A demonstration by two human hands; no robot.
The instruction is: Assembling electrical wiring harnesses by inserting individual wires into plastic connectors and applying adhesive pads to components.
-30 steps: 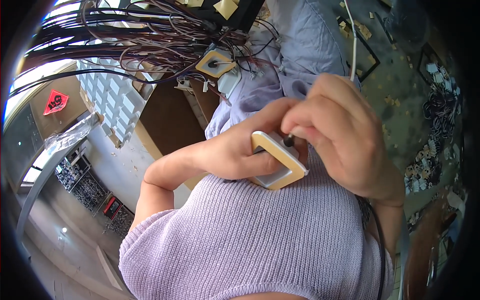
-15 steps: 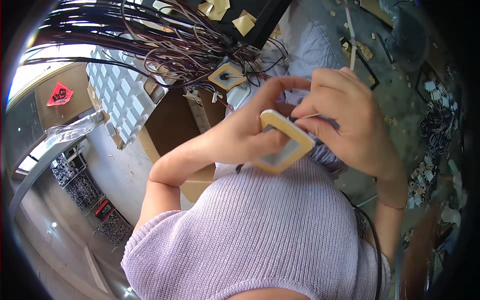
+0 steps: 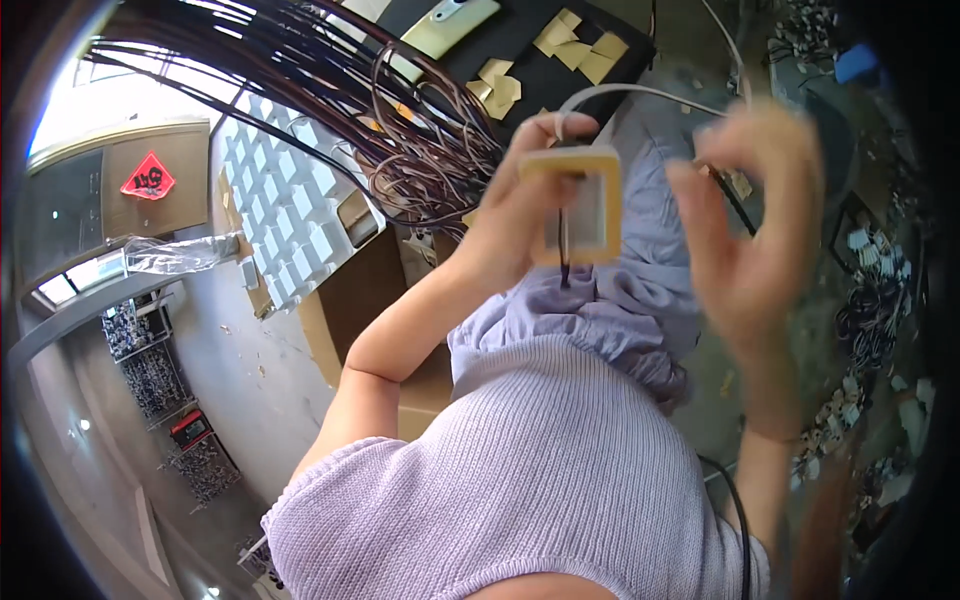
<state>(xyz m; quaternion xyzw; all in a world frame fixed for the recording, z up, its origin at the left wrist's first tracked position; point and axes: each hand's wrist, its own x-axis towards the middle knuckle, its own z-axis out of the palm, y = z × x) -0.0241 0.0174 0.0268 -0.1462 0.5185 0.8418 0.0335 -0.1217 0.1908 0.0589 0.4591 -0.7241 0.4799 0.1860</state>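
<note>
left hand (image 3: 515, 215) grips square tan part (image 3: 578, 208); right hand (image 3: 750, 215) open nr it

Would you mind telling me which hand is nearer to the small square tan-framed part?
The left. The left hand holds the square tan-framed part by its edge; the right hand is open beside it, blurred, apart from it.

The left hand (image 3: 510, 225) gripped a small square tan-framed part (image 3: 578, 205), thumb over its top edge, a dark wire hanging down across its pale centre. The right hand (image 3: 750, 230) hovered just beside it, fingers spread and blurred, not touching. A white cable (image 3: 640, 92) arched from the part's top. Behind, a thick bundle of dark wires (image 3: 330, 90) fanned out over a white grid tray (image 3: 290, 215), with tan squares (image 3: 575, 45) on a black mat.
</note>
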